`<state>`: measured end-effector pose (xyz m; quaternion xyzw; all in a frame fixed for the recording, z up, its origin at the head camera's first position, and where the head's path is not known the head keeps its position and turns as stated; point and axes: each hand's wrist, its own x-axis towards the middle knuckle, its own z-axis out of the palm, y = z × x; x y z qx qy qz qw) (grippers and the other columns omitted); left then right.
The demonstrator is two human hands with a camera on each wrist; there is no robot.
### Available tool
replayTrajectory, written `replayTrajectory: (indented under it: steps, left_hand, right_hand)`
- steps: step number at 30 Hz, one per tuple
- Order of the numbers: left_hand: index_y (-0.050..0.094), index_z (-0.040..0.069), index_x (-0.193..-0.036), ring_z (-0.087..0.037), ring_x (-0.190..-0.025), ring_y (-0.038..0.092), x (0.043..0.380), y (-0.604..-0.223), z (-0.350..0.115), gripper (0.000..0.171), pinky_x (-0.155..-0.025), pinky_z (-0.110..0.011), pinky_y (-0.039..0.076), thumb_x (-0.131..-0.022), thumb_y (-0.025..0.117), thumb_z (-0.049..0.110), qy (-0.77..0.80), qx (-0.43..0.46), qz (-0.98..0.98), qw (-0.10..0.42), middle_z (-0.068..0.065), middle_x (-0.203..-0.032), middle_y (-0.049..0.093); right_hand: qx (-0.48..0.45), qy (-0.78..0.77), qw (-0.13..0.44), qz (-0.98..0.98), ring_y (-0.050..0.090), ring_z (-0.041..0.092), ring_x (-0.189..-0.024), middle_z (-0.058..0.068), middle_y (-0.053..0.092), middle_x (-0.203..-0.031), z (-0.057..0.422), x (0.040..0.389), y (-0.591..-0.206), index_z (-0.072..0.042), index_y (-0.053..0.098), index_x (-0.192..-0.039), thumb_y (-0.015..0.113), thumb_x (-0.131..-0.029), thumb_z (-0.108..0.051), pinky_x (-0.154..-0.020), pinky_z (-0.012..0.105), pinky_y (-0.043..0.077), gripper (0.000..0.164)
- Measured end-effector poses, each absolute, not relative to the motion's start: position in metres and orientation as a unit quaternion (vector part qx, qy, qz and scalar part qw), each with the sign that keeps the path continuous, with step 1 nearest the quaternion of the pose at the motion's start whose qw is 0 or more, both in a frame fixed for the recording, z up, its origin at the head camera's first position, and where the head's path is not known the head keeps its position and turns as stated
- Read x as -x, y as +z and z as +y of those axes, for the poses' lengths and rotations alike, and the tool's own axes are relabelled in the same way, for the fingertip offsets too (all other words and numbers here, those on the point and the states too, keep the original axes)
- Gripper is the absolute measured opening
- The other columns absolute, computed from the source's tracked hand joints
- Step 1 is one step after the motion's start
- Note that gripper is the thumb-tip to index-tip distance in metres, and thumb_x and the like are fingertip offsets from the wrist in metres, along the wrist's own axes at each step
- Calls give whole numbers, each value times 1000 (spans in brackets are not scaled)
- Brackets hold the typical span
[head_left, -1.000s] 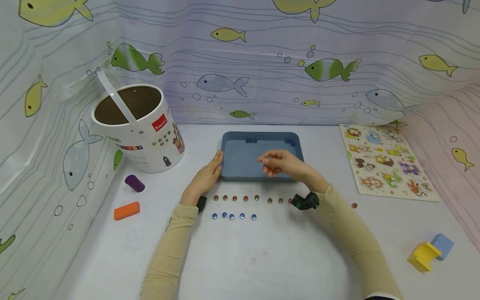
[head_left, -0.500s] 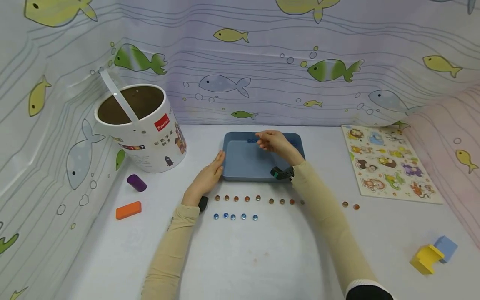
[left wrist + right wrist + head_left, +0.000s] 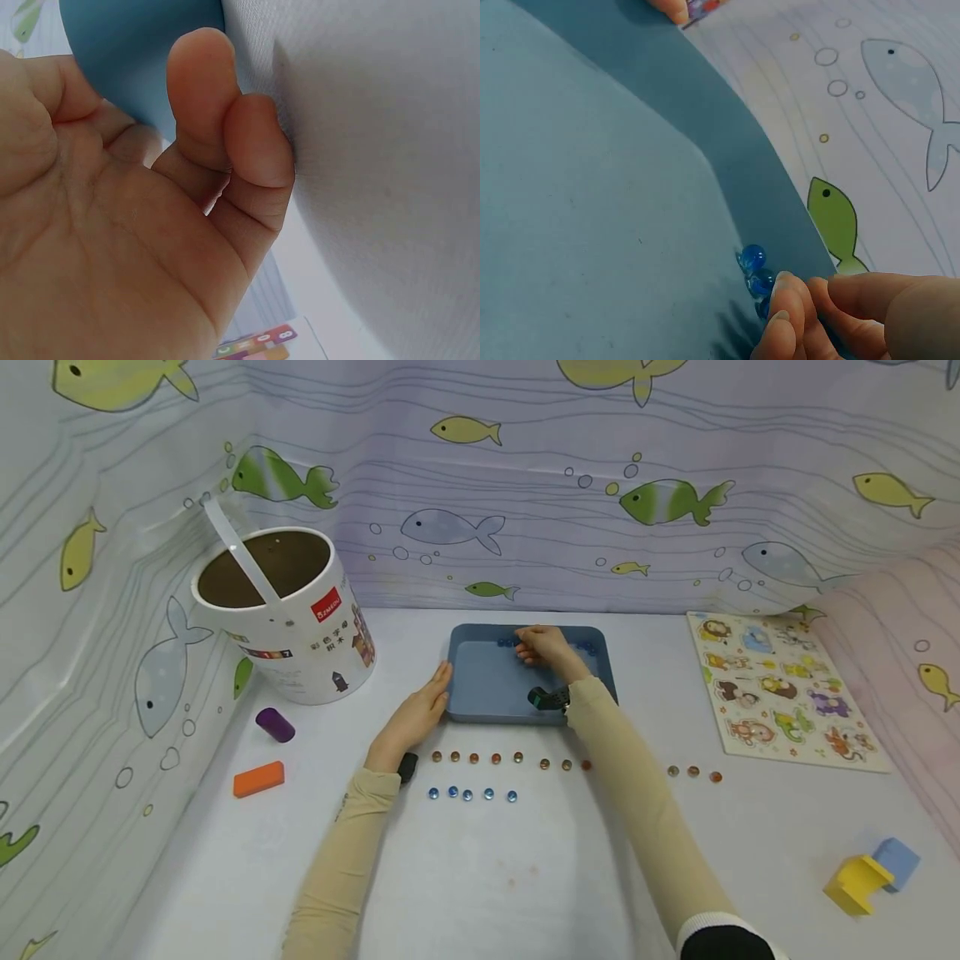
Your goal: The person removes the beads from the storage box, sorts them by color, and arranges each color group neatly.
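My left hand (image 3: pixel 414 714) rests with fairly straight fingers against the left side of a blue-grey tray (image 3: pixel 487 685). In the left wrist view its fingertips (image 3: pixel 201 71) lie near the tray wall (image 3: pixel 142 45). The right hand (image 3: pixel 547 650) is inside the tray at the far edge, beside a short row of blue glass marbles (image 3: pixel 507 643). Seen from the right wrist, its thumb and fingers are drawn together right at the blue marbles (image 3: pixel 754 257) and partly cover the last one. I cannot tell whether a marble is between the fingertips.
In front of the tray lie a row of amber marbles (image 3: pixel 496 759) and a row of blue marbles (image 3: pixel 489 794). A white bucket (image 3: pixel 307 643), purple cylinder (image 3: pixel 275 725) and orange block (image 3: pixel 258 779) stand left. Rightward are an animal puzzle board (image 3: pixel 787 693), yellow block (image 3: pixel 857 885) and blue block (image 3: pixel 896 863).
My right hand has moved from over the tray's near half to its far edge by the blue marbles. The left hand has stayed at the tray's side. The head view has shifted slightly.
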<state>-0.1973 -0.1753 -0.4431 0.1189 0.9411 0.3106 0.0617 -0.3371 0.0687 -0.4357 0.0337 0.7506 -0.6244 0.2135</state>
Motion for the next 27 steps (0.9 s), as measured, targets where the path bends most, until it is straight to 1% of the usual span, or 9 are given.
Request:
replayTrajectory:
  steps: [4, 8, 11, 18, 21, 23, 27]
  left_hand:
    - [15, 9, -156, -30, -148, 21, 196, -444, -175, 54, -122, -46, 20, -106, 33, 20, 308, -119, 942, 58, -9, -164, 12]
    - [14, 9, -156, -31, -148, 22, 196, -445, -175, 54, -122, -47, 21, -106, 33, 20, 305, -121, 943, 56, -9, -164, 11]
    - [15, 9, -156, -30, -148, 22, 196, -445, -174, 54, -122, -47, 21, -106, 33, 20, 309, -122, 942, 55, -9, -164, 12]
    - [16, 9, -156, -30, -148, 24, 198, -448, -174, 54, -122, -46, 22, -106, 33, 20, 310, -120, 942, 55, -6, -164, 11]
    - [16, 9, -156, -30, -148, 24, 198, -448, -174, 54, -122, -46, 22, -106, 33, 20, 309, -122, 941, 54, -6, -164, 11]
    - [16, 8, -155, -30, -148, 23, 198, -448, -174, 54, -122, -46, 22, -106, 34, 20, 310, -123, 941, 53, -7, -164, 12]
    - [16, 9, -156, -29, -148, 23, 198, -447, -175, 54, -122, -46, 22, -106, 34, 20, 306, -122, 943, 53, -6, -164, 12]
  right_hand:
    - [-24, -606, 196, 771, 59, 7, -59, 0, 62, -75, 67, 336, -439, -1, 59, -129, 51, -101, -19, -54, 18, 52, 34]
    - [-16, -577, 172, 799, 60, 8, -55, 4, 60, -76, 65, 334, -441, -1, 64, -123, 55, -99, -15, -52, 19, 54, 29]
    - [-16, -555, 162, 816, 59, 6, -51, 3, 60, -73, 64, 332, -441, -2, 65, -119, 59, -97, -13, -50, 18, 53, 26]
    - [-10, -504, 157, 849, 56, 3, -45, -1, 60, -61, 64, 330, -441, 5, 66, -108, 62, -94, -10, -47, 16, 52, 21]
    - [6, -485, 162, 859, 56, 4, -46, -2, 60, -59, 67, 328, -439, 6, 67, -105, 62, -94, -12, -48, 17, 51, 21]
    - [19, -479, 169, 861, 57, 5, -49, -1, 60, -60, 70, 326, -437, 6, 66, -104, 62, -95, -15, -50, 17, 51, 23]
    - [35, -496, 188, 847, 61, 7, -59, 2, 63, -74, 75, 321, -431, 3, 61, -112, 58, -97, -18, -58, 20, 53, 26]
